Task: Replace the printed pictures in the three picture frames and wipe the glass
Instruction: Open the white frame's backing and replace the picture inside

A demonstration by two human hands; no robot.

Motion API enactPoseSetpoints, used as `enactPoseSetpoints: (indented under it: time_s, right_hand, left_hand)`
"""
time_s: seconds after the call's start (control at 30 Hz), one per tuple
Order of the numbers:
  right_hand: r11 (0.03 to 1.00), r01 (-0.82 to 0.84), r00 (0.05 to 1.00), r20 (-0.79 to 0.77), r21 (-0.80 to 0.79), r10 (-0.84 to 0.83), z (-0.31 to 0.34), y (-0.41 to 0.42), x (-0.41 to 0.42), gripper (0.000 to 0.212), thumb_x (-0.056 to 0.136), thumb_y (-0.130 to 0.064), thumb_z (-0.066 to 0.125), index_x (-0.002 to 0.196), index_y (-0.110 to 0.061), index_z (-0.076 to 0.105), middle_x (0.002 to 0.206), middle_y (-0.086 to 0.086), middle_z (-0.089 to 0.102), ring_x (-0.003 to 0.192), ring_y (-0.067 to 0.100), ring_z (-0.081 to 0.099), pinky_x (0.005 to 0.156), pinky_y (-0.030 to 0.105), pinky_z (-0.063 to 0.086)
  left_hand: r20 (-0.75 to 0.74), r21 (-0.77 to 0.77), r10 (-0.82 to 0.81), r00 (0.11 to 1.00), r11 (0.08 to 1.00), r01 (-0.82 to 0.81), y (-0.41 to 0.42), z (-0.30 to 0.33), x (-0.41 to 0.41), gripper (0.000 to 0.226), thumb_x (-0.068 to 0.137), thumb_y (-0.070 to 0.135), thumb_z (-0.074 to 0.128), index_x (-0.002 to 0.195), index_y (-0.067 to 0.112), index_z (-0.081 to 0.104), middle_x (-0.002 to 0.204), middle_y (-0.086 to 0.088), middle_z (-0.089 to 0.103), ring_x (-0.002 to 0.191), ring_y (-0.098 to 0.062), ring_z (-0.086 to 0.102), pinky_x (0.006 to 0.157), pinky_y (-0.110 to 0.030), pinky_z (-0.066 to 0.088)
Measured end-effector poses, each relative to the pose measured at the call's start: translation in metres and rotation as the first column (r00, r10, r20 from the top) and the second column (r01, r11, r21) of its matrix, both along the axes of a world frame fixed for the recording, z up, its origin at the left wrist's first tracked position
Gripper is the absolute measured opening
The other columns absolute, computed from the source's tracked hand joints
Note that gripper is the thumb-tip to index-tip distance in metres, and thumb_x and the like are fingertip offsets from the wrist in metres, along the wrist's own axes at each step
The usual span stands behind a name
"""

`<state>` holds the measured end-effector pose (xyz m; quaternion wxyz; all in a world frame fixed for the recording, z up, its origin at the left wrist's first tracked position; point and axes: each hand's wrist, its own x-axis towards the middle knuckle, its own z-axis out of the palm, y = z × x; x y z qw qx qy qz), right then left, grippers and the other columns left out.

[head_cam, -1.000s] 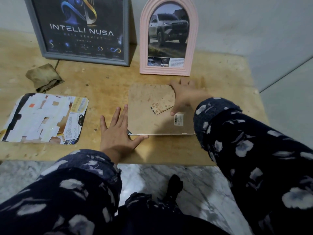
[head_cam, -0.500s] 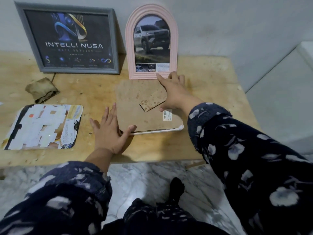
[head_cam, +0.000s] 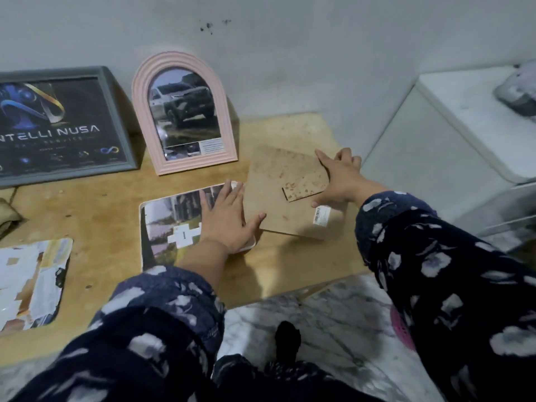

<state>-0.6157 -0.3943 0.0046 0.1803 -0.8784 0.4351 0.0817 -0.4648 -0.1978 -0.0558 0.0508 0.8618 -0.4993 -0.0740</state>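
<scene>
At the far left of the table [head_cam: 116, 210] lies a loose print [head_cam: 32, 282], face down and patched with white paper scraps, and above it a crumpled cloth [head_cam: 7, 217] shows at the edge. Behind them the grey frame [head_cam: 114, 111] leans on the wall, and just to its right stands the pink arched frame [head_cam: 185, 114] with a car picture in it.

In front of the pink frame lies the open frame [head_cam: 145, 211], white-rimmed, with a picture [head_cam: 171, 224] inside, a white cross-shaped patch on it. My left hand [head_cam: 227, 221] rests flat on the right part of that picture, fingers straight and spread, the thumb reaching out to touch the edge of the backing board [head_cam: 290, 198].

The board lies tilted to the right of the open frame, its stand flap and a barcode sticker facing up. My right hand [head_cam: 338, 178] grips its far right edge, thumb on top near the flap; the fingers curl round the rim.
</scene>
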Motion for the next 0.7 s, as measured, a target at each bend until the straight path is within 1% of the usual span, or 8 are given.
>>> enactPoseSetpoints:
  time_s: [0.13,0.23,0.37,0.43,0.5,0.53,0.6,0.7]
  right_hand:
    - [0.995,0.089,0.996,0.011,0.05,-0.09,-0.018,-0.025,-0.039,0.12,0.061,-0.039,0.086,0.152,-0.029,0.008,0.133,0.01,0.02,0.124,0.031,0.019,0.109,0.045,0.03]
    - [0.993,0.102,0.993,0.048,0.063,-0.105,-0.029,-0.034,-0.045,0.115,0.064,-0.036,0.085,0.151,-0.031,0.011,0.133,0.008,0.023,0.125,0.03,0.02,0.107,0.046,0.034]
    - [0.995,0.078,0.992,0.093,0.056,-0.083,-0.047,-0.038,-0.045,0.091,0.061,-0.036,0.084,0.135,-0.033,0.032,0.127,0.005,0.034,0.123,0.026,0.026,0.1,0.042,0.038]
    - [0.998,0.047,0.999,0.014,0.043,-0.047,-0.055,-0.042,-0.046,0.077,0.064,-0.04,0.081,0.129,-0.036,0.039,0.135,0.004,0.034,0.13,0.027,0.023,0.108,0.047,0.028]
    - [0.996,0.04,0.997,-0.071,0.076,-0.035,-0.06,-0.045,-0.047,0.075,0.067,-0.043,0.078,0.132,-0.039,0.041,0.148,0.006,0.021,0.141,0.03,0.006,0.115,0.056,0.004]
    - [0.996,0.039,0.995,-0.094,0.081,-0.032,-0.06,-0.046,-0.047,0.076,0.068,-0.045,0.078,0.134,-0.04,0.042,0.15,0.007,0.016,0.143,0.03,-0.001,0.114,0.058,-0.005]
    - [0.999,0.008,0.992,-0.124,0.039,-0.003,-0.06,-0.047,-0.045,0.078,0.067,-0.05,0.076,0.136,-0.041,0.041,0.147,0.007,0.019,0.141,0.031,0.004,0.114,0.058,-0.006]
    - [1.0,-0.019,0.984,-0.175,0.018,0.022,-0.058,-0.043,-0.04,0.079,0.072,-0.045,0.074,0.14,-0.034,0.037,0.139,0.006,0.029,0.134,0.03,0.02,0.115,0.058,0.005]
  left_hand:
    - [0.067,0.125,-0.058,0.996,0.991,0.049,-0.044,-0.012,-0.025,0.083,0.09,0.072,0.012,0.155,0.022,0.002,0.162,0.006,0.001,0.148,-0.015,-0.014,0.112,-0.062,-0.015]
    - [0.126,0.198,-0.051,0.991,0.98,0.025,-0.057,-0.019,-0.027,0.085,0.088,0.074,0.008,0.155,0.022,-0.003,0.162,0.005,-0.005,0.147,-0.017,-0.018,0.111,-0.064,-0.014]
    - [0.186,0.325,-0.085,0.979,0.945,0.02,-0.065,-0.023,-0.03,0.084,0.087,0.075,0.006,0.154,0.025,-0.008,0.161,0.005,-0.012,0.145,-0.021,-0.023,0.106,-0.068,-0.017]
    - [0.188,0.347,-0.109,0.976,0.937,0.038,-0.069,-0.025,-0.034,0.08,0.089,0.072,0.005,0.154,0.026,-0.007,0.161,0.004,-0.013,0.145,-0.022,-0.023,0.105,-0.069,-0.017]
    - [0.186,0.355,-0.104,0.977,0.934,0.032,-0.07,-0.026,-0.036,0.078,0.09,0.07,0.005,0.154,0.026,-0.005,0.161,0.003,-0.012,0.146,-0.024,-0.022,0.105,-0.07,-0.018]
    - [0.184,0.359,-0.098,0.978,0.933,0.026,-0.07,-0.026,-0.037,0.077,0.091,0.07,0.005,0.154,0.027,-0.004,0.161,0.002,-0.012,0.146,-0.024,-0.022,0.105,-0.07,-0.018]
    - [0.173,0.357,-0.092,0.981,0.934,0.025,-0.069,-0.026,-0.038,0.076,0.092,0.068,0.006,0.154,0.027,-0.003,0.162,0.002,-0.01,0.146,-0.024,-0.021,0.106,-0.07,-0.017]
    - [0.16,0.333,-0.088,0.983,0.942,0.031,-0.07,-0.023,-0.04,0.077,0.091,0.069,0.005,0.155,0.027,-0.002,0.162,0.005,-0.003,0.147,-0.023,-0.016,0.106,-0.069,-0.018]
